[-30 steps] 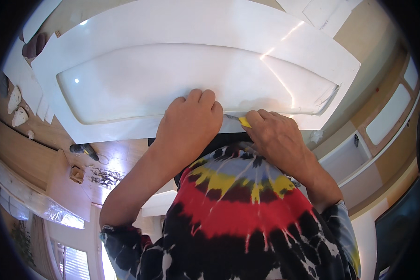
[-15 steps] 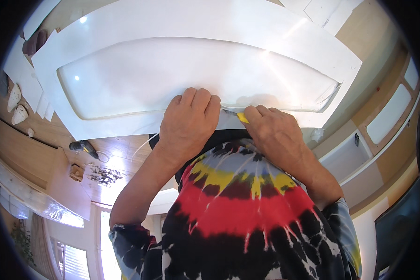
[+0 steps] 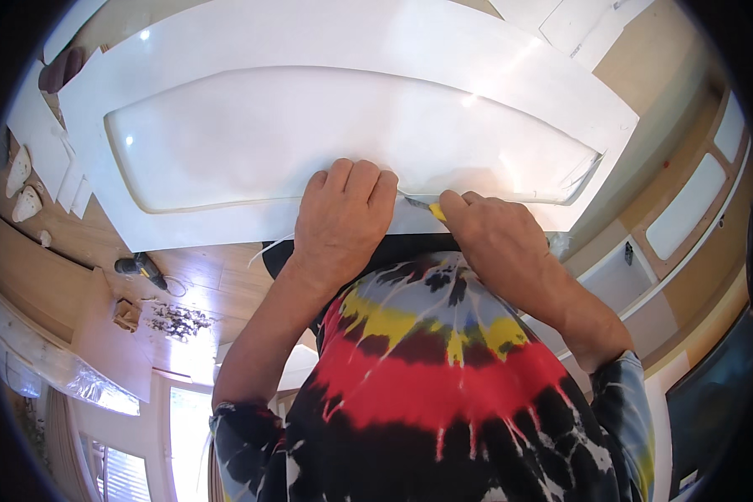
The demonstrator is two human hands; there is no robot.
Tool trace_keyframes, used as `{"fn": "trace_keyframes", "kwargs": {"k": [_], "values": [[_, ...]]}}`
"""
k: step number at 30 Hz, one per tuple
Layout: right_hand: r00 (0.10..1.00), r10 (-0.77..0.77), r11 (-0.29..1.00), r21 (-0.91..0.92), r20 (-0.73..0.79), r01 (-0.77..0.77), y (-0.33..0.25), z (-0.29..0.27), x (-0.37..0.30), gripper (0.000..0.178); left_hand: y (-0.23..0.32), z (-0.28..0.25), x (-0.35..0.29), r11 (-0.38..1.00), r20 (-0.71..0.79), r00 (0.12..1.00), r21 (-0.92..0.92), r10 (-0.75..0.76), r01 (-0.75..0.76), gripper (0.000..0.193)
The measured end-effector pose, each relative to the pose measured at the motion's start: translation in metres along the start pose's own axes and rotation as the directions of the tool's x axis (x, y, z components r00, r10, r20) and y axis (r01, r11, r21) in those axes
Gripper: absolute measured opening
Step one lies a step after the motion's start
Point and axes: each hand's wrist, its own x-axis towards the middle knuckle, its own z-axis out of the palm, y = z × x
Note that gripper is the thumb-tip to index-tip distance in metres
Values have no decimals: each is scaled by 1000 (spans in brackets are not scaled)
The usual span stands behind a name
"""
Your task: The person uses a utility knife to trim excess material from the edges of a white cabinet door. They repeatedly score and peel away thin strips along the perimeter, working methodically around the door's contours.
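A large white door panel point(image 3: 251, 142) with a recessed middle lies across in front of me. My left hand point(image 3: 347, 209) is closed over the near edge of the recess, knuckles up. A thin white strip point(image 3: 269, 248) trails out beside its wrist, and the fingers appear to pinch this strip, though their tips are hidden. My right hand point(image 3: 498, 234) grips a yellow utility knife point(image 3: 437, 212). The bare blade points left toward my left hand, just below the recess's near edge. Another loose piece of clear or white strip point(image 3: 579, 171) lies at the recess's right corner.
On the wooden floor at left lie a cordless drill point(image 3: 146, 268), a pair of white slippers point(image 3: 27, 203), a small brown box point(image 3: 127, 315) and a heap of dark bits point(image 3: 178, 320). White boards point(image 3: 38, 138) lean at far left. A cabinet carcass point(image 3: 611, 276) stands at right.
My right hand and the knife have shifted slightly right, so more of the blade shows, a little apart from my left hand. The left hand has barely moved. The whole view has tilted slightly.
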Motion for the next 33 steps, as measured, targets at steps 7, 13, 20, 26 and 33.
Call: {"fn": "trace_keyframes", "kwargs": {"k": [7, 13, 20, 26, 33], "values": [[1000, -9, 999, -47, 1, 9, -4, -5, 5, 16, 1, 4, 2, 1000, -7, 1000, 2, -3, 3, 24], [999, 53, 996, -78, 3, -53, -10, 4, 9, 23, 3, 8, 0, 999, -12, 1000, 36, -14, 15, 23], [999, -50, 993, -106, -18, 48, -1, -4, 7, 27, -1, 2, 4, 999, 19, 1000, 39, -9, 9, 23], [999, 16, 996, -83, 42, -13, 4, 0, -2, 36, 1, 2, 2, 999, 8, 1000, 31, -16, 16, 22], [999, 31, 998, -58, 12, -31, 2, 1, 2, 26, -1, 7, 2, 998, -8, 1000, 61, -10, 10, 20]]}}
